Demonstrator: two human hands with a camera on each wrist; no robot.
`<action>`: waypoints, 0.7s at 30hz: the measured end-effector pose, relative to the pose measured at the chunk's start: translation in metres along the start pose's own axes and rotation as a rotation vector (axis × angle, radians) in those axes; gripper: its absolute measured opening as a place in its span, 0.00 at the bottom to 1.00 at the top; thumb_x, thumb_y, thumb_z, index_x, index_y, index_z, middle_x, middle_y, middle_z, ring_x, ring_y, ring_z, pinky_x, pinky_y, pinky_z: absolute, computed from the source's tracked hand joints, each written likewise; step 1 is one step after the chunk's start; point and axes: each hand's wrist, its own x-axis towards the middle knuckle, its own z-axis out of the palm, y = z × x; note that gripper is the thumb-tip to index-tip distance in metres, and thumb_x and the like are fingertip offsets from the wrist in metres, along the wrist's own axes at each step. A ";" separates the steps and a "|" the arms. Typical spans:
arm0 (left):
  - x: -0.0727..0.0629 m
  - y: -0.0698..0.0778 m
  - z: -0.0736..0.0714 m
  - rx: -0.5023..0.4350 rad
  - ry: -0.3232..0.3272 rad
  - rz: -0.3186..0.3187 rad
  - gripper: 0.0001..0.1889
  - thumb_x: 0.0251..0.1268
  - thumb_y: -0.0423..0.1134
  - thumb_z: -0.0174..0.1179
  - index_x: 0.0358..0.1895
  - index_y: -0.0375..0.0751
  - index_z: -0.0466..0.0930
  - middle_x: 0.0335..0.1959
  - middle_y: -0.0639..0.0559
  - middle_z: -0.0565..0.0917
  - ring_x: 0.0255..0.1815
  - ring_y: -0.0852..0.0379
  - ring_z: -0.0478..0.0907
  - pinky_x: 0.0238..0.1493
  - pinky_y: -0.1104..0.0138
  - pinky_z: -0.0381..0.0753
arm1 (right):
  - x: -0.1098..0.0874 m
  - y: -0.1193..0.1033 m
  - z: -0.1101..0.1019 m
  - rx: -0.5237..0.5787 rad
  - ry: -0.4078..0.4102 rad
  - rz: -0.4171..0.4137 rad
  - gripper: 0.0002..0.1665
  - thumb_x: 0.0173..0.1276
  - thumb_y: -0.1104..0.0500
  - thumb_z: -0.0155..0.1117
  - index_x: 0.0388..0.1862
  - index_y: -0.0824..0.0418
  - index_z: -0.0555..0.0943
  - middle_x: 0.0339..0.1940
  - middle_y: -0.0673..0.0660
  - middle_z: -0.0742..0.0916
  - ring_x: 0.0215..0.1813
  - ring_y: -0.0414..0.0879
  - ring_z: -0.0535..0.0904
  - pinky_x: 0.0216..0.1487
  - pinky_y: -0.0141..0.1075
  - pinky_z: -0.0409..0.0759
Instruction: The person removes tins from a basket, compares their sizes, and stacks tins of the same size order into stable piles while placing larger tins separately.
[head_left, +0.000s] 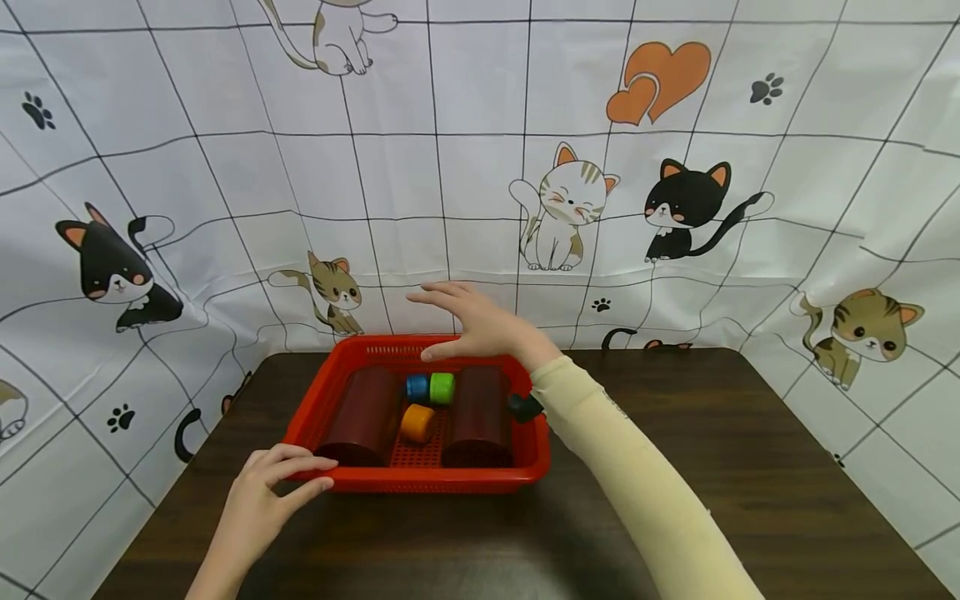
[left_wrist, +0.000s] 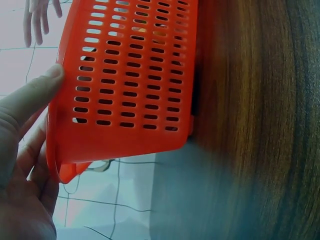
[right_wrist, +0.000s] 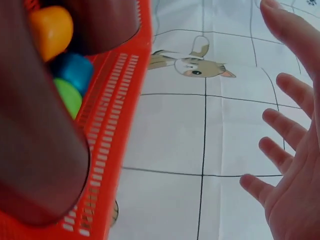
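A red plastic basket (head_left: 427,480) with slotted walls stands on the table. Its front left corner is gripped by my left hand (head_left: 262,496); the left wrist view shows the thumb (left_wrist: 35,96) on the outer side of the rim and the fingers behind it. Above the basket's far side hovers my right hand (head_left: 487,323), fingers spread and touching nothing. Inside the basket lie two dark maroon cylinders (head_left: 365,412), one left and one right. Between them sit a blue piece (head_left: 417,389), a green piece (head_left: 442,388) and an orange piece (head_left: 417,423), all small and rounded.
The dark wood-grain table (head_left: 645,467) carries the basket left of its middle. A white sheet (head_left: 480,183) printed with cats and grid lines hangs behind and at both sides. A small black object (head_left: 523,407) shows at the right wrist.
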 end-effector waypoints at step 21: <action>0.000 0.000 0.000 0.001 -0.013 -0.017 0.15 0.46 0.42 0.77 0.37 0.68 0.89 0.37 0.67 0.82 0.43 0.75 0.63 0.41 0.69 0.68 | 0.030 0.007 0.060 0.221 0.027 0.122 0.47 0.64 0.42 0.70 0.78 0.45 0.61 0.79 0.51 0.65 0.80 0.51 0.56 0.78 0.53 0.57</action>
